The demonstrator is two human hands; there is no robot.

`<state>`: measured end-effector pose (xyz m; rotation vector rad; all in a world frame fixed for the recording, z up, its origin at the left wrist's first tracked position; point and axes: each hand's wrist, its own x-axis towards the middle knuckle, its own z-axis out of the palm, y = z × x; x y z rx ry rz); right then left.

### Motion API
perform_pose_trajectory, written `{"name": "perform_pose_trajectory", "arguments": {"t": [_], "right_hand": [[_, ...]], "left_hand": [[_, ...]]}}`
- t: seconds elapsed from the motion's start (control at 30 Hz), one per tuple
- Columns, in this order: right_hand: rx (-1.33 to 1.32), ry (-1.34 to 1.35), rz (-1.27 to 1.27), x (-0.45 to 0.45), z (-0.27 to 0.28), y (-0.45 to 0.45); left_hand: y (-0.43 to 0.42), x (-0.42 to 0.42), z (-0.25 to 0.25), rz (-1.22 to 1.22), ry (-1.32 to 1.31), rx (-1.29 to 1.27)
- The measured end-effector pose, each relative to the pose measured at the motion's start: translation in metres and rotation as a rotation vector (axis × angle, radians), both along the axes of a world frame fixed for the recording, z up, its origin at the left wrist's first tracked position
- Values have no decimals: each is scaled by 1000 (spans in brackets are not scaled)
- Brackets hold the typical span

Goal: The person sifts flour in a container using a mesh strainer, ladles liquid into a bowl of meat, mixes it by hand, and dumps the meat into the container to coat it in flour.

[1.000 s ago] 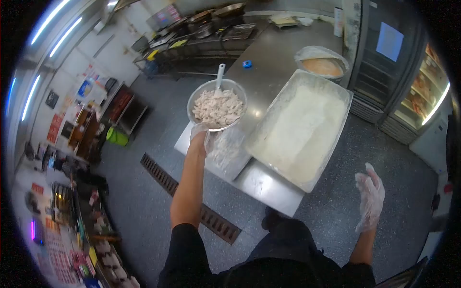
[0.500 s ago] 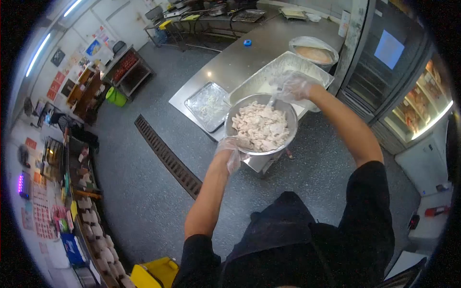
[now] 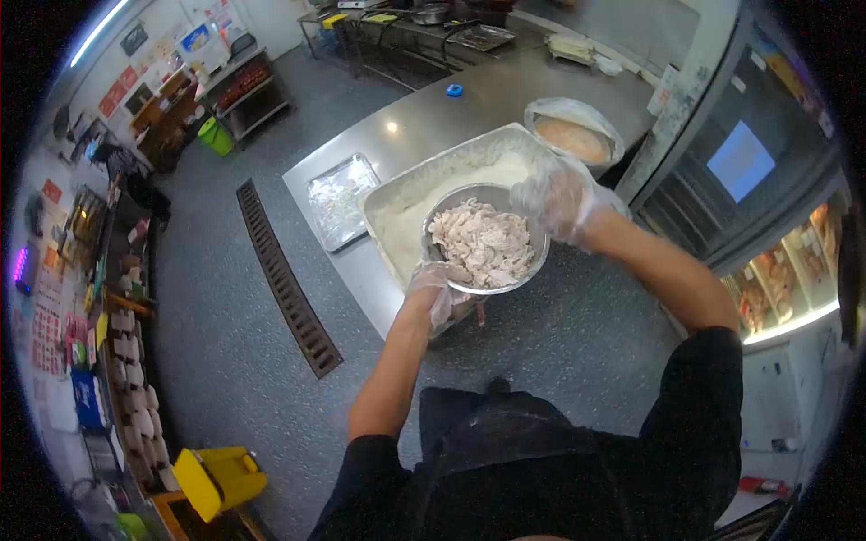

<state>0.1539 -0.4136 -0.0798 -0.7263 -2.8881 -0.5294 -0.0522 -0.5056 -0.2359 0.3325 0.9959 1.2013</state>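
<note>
A metal mixing bowl point(image 3: 543, 256), full of pale, flour-coated meat pieces point(image 3: 483, 242), is held up over the near part of a large flour tray point(image 3: 386, 236). My left hand point(image 3: 439, 290), in a clear plastic glove, grips the bowl's near-left rim. At the bowl's right rim is my right hand point(image 3: 561, 200), also gloved and smeared by motion. Its fingers are too blurred to show whether they hold anything. White flour lies in the tray, partly hidden by the bowl and my right hand.
On the steel table point(image 3: 356, 144) are a smaller metal tray point(image 3: 341, 200), a blue gadget point(image 3: 455, 90) and a lined tub point(image 3: 577, 135). A glass-door fridge point(image 3: 713, 135) stands right. A floor drain point(image 3: 284, 284) and yellow bin point(image 3: 221, 480) lie left; a person point(image 3: 135, 180) is farther off.
My right hand has moved from above the bowl's top edge to its right rim. The white utensil seen there earlier no longer shows. The view has shifted, revealing more of the flour tray.
</note>
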Motion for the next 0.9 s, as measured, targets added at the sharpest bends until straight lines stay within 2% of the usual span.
{"name": "perform_pose_trajectory", "arguments": {"t": [0.07,0.13,0.23,0.3,0.37,0.4,0.43,0.5,0.53,0.63,0.67,0.73,0.77,0.8,0.87,0.9], "right_hand": [[35,3,-26,-1,-1,-12],[76,54,-134,3,-13,-24],[103,126,-266,9,-26,-45],[211,156,-426,7,-29,-57],[297,200,-435,15,-47,-64],[371,243,-426,25,-58,-65],[385,240,-429,27,-64,-71],[393,420,-495,26,-74,-80],[371,397,-523,28,-74,-86],[361,489,-554,34,-87,-86],[361,490,-550,36,-90,-87],[341,555,-475,41,-97,-86],[339,553,-464,44,-107,-81],[357,557,-475,48,-123,-74],[380,564,-451,56,-154,-56],[356,588,-438,62,-170,-46]], "left_hand": [[-1,0,-1,4,12,23],[-1,3,-10,151,62,-20],[-13,10,-11,167,27,67],[-15,8,-22,131,66,73],[-13,7,-28,70,167,133],[-13,21,-30,149,111,83],[-12,26,-35,146,105,94],[-9,30,-44,193,110,70],[-9,28,-51,190,108,72],[-10,22,-69,-151,1466,786],[-9,26,-69,-148,1468,784],[-2,38,-68,174,-13,134],[5,37,-90,185,-16,134],[14,36,-125,128,398,369],[21,42,-136,99,821,592],[23,49,-136,208,540,442]]}}
